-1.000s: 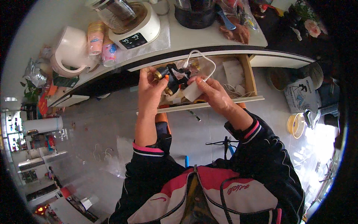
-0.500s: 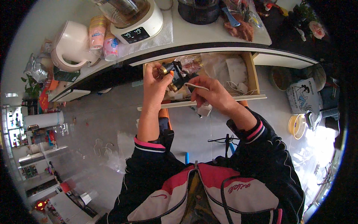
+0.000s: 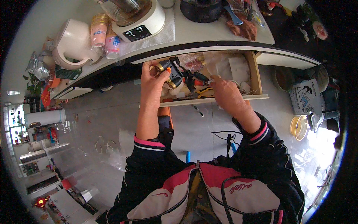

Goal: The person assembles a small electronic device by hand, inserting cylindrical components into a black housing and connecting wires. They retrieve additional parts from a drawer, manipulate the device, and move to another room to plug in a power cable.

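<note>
My left hand (image 3: 153, 80) is closed round small black binoculars (image 3: 171, 74) with gold-coloured rims, held over the left part of a pulled-out drawer (image 3: 257, 80). A bit of orange shows by the thumb. Over the drawer's right half is my right hand (image 3: 227, 93), back upward and fingers curled down, so what they hold, if anything, is hidden. Beside its fingertips lie dark tool-like pieces and a pair of yellow-handled pliers (image 3: 205, 91). A white cord (image 3: 250, 91) shows in the drawer's right corner, and clear plastic bags (image 3: 218, 61) fill the back.
Above the drawer runs a countertop (image 3: 209, 33) with a glass-topped white appliance (image 3: 143, 26), stacked paper cups (image 3: 99, 30), a cream jug-like container (image 3: 71, 43) and a brown cloth (image 3: 244, 31). A yellow basket (image 3: 299, 127) stands on the floor at right; a loose cord (image 3: 100, 143) lies at left.
My right hand has moved right and down into the drawer; the white cord and white block it held no longer show in its grip. The binoculars have turned slightly in my left hand.
</note>
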`<state>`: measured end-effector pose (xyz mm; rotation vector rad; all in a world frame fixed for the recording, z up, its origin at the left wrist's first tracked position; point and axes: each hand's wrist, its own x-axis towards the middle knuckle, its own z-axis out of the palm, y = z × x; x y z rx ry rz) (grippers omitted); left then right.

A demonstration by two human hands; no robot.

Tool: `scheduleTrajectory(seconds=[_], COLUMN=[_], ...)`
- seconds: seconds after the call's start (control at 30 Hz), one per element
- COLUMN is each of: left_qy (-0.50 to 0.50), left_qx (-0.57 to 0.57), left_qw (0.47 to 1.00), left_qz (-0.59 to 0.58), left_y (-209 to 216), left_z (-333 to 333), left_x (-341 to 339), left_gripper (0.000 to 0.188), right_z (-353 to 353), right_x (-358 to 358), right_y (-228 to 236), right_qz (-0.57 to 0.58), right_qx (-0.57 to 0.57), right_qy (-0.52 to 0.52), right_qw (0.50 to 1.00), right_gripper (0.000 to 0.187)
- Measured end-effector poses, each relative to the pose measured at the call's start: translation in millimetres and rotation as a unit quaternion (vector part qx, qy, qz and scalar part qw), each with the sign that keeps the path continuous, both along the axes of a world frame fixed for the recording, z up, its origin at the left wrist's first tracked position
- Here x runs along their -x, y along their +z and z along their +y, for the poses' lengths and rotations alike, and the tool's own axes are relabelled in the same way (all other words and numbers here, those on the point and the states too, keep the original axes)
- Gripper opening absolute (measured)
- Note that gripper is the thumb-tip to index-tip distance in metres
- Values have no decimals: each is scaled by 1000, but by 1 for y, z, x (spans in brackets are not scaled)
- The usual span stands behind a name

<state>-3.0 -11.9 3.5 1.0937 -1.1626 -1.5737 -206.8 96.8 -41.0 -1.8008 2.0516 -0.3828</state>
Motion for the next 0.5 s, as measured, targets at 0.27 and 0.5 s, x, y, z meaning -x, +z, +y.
scheduleTrajectory(seconds=[0.27,0.5], left_qy=[-2,-48], left_qx=[4,22], left_qw=[1000,998], left_qz=[-11,-21], left_y=[-3,-2], left_z=[2,11], left_x=[0,17], left_gripper=[37,37], right_z=[-8,-10], right_x=[1,-7], right_y=[38,38], right_qz=[-549,-609], right_qx=[1,-42], right_qy=[-18,-30], right_qw=[836,791], right_gripper=[24,24])
